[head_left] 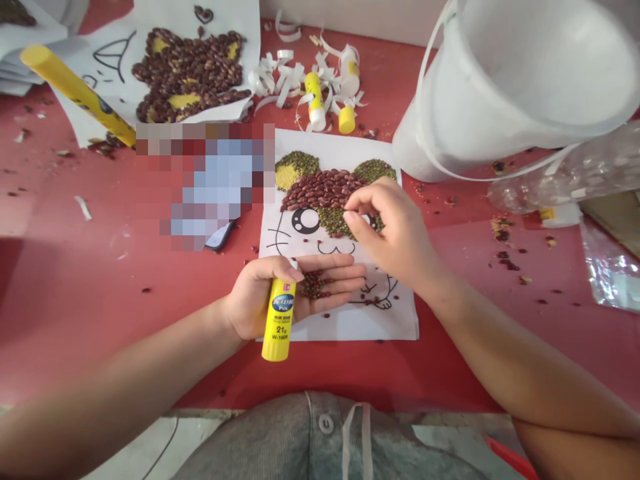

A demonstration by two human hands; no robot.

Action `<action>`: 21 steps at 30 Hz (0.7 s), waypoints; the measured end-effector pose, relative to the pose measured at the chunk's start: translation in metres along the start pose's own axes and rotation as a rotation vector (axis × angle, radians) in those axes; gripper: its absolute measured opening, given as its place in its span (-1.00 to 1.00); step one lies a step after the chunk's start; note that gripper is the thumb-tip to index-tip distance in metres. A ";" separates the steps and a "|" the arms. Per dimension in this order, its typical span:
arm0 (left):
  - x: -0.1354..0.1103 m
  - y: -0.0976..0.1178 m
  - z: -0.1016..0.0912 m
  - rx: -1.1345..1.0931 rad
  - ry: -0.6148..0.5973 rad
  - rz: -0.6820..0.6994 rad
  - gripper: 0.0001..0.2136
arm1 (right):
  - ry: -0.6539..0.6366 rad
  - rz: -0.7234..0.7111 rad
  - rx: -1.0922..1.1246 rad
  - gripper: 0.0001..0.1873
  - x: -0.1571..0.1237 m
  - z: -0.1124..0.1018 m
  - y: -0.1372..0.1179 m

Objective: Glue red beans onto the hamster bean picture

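My left hand [260, 293] is palm up over the lower part of a cartoon animal drawing [300, 145] on white paper. Its thumb holds a yellow glue stick [279, 327] against the hand, while the fingers stretch out flat. Small mixed beans [315, 285] lie in that palm. Above the drawing's right eye is my right hand [397, 227], thumb and forefinger drawn together in a pinch; I cannot make out what is between them. Red beans [320, 190] cover the forehead. Green beans [333, 222] fill the area between the eyes and much of the ears.
A white bucket [420, 127] and a clear plastic bottle [590, 167] are at the right. Behind the drawing lie glue sticks [315, 100] among curled paper strips [287, 83]. At left are another bean picture [190, 73], a yellow tube [75, 90] and a partly pixelated phone [220, 235].
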State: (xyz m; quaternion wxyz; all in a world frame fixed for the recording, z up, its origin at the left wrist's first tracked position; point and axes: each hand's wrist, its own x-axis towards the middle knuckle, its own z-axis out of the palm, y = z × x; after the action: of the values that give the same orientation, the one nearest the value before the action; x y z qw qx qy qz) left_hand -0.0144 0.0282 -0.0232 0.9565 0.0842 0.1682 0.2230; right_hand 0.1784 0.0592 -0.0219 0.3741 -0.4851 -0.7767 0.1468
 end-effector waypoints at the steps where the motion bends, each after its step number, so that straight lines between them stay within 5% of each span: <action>1: 0.000 0.000 0.001 -0.002 0.008 0.017 -0.42 | 0.041 0.019 0.012 -0.90 0.000 -0.004 0.000; 5: 0.001 0.000 0.003 -0.005 0.050 0.066 -0.41 | 0.104 0.118 0.031 -0.83 -0.004 -0.013 -0.001; 10: 0.002 -0.001 0.004 -0.033 0.072 0.065 -0.38 | 0.023 0.174 0.101 -0.91 -0.015 -0.021 -0.008; 16: 0.001 -0.001 0.006 -0.061 0.132 0.103 -0.32 | -0.083 0.182 0.185 -0.62 -0.028 -0.031 -0.024; 21: 0.000 -0.001 0.009 -0.038 0.106 0.143 -0.38 | -0.196 0.081 0.160 -0.92 -0.038 -0.024 -0.034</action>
State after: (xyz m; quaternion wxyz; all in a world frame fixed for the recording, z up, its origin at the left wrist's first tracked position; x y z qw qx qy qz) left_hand -0.0109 0.0262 -0.0146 0.9292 0.0660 0.2082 0.2981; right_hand 0.1829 0.0067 -0.0020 0.3276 -0.4680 -0.7752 0.2699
